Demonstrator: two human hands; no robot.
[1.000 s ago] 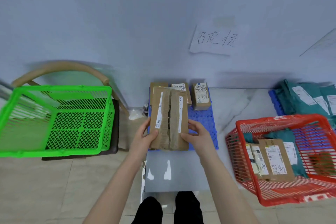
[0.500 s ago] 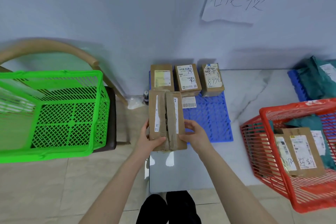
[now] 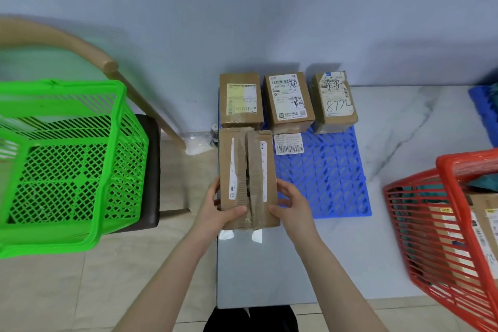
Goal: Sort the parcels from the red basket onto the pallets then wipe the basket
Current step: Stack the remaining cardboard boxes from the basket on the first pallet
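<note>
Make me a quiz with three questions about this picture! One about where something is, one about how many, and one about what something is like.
1. Where is the green basket?
A) on the floor B) on a chair C) on a shelf
2. How many boxes stand in the row by the wall?
A) one B) five C) three
3. What is the held box like?
A) torn down the middle B) wrapped in green plastic C) soaking wet

Answers:
1 B: its base sits on the dark chair seat at the left.
2 C: three stand side by side at the back of the blue pallet.
3 A: a ragged rip runs along its top, while the left hand and right hand grip its sides.
</note>
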